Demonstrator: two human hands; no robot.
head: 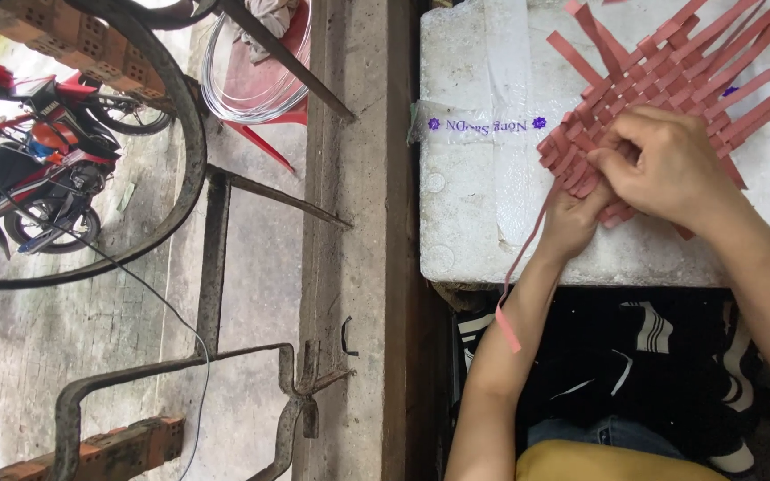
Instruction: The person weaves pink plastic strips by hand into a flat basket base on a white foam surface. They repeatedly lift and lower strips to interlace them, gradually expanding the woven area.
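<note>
Both hands pinching strips at edge of woven red strip mat (670,71): right hand (670,165) on top, left hand (570,223) below. Mat lies on white foam box (474,205). Beyond: concrete ledge (349,267), iron railing (216,258), red motorbike (33,169).

We see a flat woven mat (670,80) of dull red-pink strips, plaited over and under in a diagonal lattice, lying on the white foam counter (474,196). Its loose ends fan out unwoven along the far edges. One long strip (520,258) trails off the counter's near edge and hangs down.
</note>
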